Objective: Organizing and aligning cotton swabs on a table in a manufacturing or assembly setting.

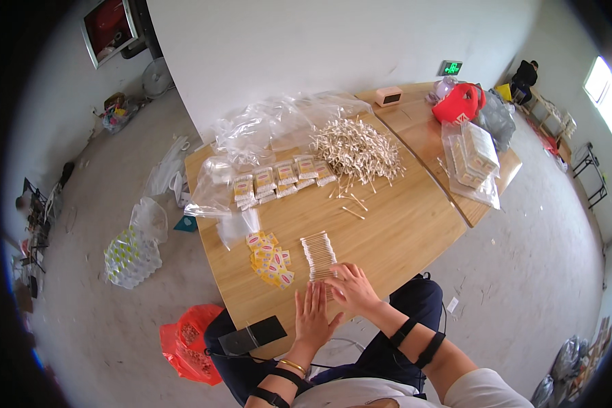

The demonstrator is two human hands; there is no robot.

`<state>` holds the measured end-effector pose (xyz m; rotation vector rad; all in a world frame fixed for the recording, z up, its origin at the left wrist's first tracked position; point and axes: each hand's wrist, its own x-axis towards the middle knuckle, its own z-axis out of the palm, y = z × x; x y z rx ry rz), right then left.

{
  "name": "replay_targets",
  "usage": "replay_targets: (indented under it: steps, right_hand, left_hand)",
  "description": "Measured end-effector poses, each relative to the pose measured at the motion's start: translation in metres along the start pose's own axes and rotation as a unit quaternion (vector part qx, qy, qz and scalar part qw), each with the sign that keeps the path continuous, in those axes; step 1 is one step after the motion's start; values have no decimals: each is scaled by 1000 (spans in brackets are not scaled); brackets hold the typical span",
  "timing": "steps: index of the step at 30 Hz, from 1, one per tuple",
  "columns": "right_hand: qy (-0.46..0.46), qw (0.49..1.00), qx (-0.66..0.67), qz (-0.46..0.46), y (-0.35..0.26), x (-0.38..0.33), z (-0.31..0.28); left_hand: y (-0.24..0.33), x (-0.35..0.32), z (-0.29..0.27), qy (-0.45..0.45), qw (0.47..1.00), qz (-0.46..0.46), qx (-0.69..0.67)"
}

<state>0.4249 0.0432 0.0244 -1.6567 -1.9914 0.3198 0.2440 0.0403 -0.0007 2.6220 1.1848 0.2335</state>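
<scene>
The pale wooden tabletop (401, 231) has a smooth, matt finish with fine straight grain. The neat row of thin cotton swabs (317, 253) on it looks like pale wood or paper sticks with soft white fibre tips, as does the loose heap of cotton swabs (357, 149). The clear plastic bags (265, 126) are thin, crinkled and glossy. The small yellow packets (270, 260) look like shiny printed plastic film. The flat black rectangular piece (253, 334) is matt. The grey floor (109, 204) looks like rough, dull concrete.
</scene>
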Motion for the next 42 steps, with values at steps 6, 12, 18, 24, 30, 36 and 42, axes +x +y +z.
replay_targets:
  steps: [6, 12, 18, 24, 30, 36, 42]
  right_hand:
    - [-4, 1000, 2, 18, 3, 4, -1]
    - [-6, 1000, 4, 12, 0, 5, -3]
    - [17, 999, 23, 28, 2, 3, -5]
    - [6, 999, 5, 36, 11, -4, -4]
    - [2, 1000, -5, 23, 8, -23, -3]
    - [-2, 998, -21, 52, 6, -4, -6]
    - [-30, 999, -4, 44, 8, -25, -1]
  left_hand:
    - [-2, 0, 6, 5, 1000, 11, 9]
    - [-1, 1, 5, 10, 1000, 9, 16]
    - [-2, 1, 7, 7, 1000, 6, 10]
    - [-2, 1, 8, 11, 1000, 11, -10]
    - [-1, 1, 3, -15, 1000, 10, 3]
    - [0, 0, -1, -15, 999, 20, 24]
    - [-2, 0, 0, -25, 1000, 13, 9]
